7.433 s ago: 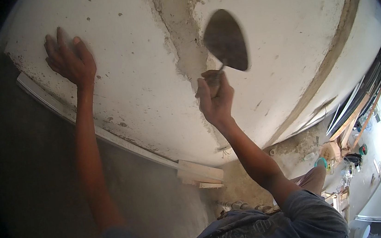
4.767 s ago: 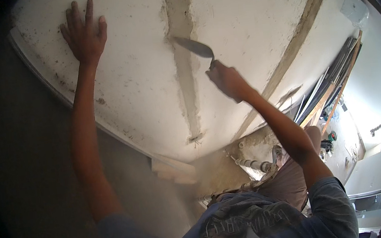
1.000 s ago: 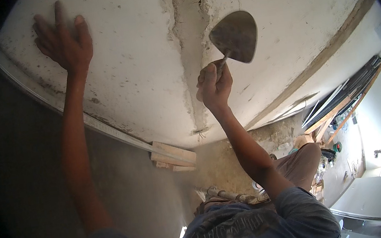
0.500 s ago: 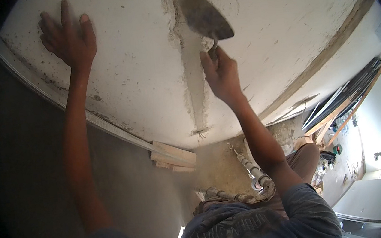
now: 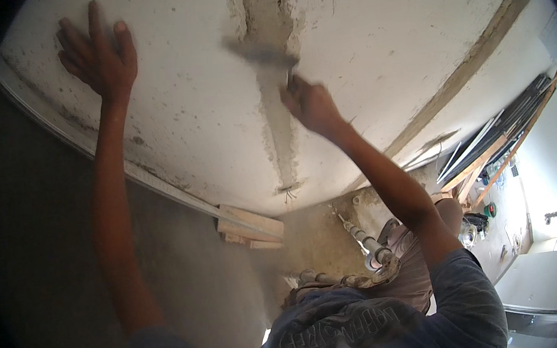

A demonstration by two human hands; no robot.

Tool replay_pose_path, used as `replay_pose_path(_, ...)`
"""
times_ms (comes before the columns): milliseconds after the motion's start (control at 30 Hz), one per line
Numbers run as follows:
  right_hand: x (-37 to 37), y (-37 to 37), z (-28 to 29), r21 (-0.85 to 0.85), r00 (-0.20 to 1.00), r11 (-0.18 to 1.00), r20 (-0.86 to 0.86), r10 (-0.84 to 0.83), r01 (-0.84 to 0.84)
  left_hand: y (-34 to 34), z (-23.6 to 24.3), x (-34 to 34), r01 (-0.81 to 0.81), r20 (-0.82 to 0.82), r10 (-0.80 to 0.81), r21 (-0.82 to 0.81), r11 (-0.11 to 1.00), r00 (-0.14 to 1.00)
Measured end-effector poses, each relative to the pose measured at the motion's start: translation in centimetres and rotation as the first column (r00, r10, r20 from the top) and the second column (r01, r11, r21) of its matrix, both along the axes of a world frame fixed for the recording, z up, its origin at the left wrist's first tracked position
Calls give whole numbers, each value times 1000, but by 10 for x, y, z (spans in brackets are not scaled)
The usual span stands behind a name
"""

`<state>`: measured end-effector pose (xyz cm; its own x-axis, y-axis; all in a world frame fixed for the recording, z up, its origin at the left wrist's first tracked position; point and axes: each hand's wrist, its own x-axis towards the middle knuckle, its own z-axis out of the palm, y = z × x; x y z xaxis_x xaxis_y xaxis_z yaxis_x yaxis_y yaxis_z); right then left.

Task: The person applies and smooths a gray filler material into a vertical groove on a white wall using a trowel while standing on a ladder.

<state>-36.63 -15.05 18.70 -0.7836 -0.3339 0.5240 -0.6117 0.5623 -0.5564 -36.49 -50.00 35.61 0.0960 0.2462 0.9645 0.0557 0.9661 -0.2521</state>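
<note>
The left hand (image 5: 97,54) lies flat against the white wall (image 5: 189,102), fingers spread, palm on the surface near the wall's upper left edge. It holds the same spot as 0.5 s ago.

The right hand (image 5: 310,105) grips the handle of the trowel (image 5: 259,52), fingers curled tight around it. The blade is blurred; it lies across the grey mortar strip (image 5: 276,106) — edge-on to the camera, so its face cannot be told. At 1.0 s ago the blade stood to the right of the strip, face toward the camera. At 0.5 s ago it sat higher on the strip, tilted. Now it sits lower and extends to the left of the hand.

Below the wall, 2 or 3 wood blocks (image 5: 250,226) rest against the grey floor edge. Long boards (image 5: 493,151) lean at the right — well apart from both hands.
</note>
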Motion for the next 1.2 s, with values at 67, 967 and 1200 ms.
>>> replay_pose_path(67,21,11,-26,3,988,1000,151,13,-14,-5,-1,4,-18,6,18,19,1000,1000)
replay_pose_path(967,63,-28,-46,-746,988,660,20,153,-87,-7,-7,-2,-24,-53,23,-18,1000,998)
replay_pose_path(1200,40,-66,-74,-701,989,713,81,121,-30,-3,-8,-2,14,-55,-16,-42,999,998)
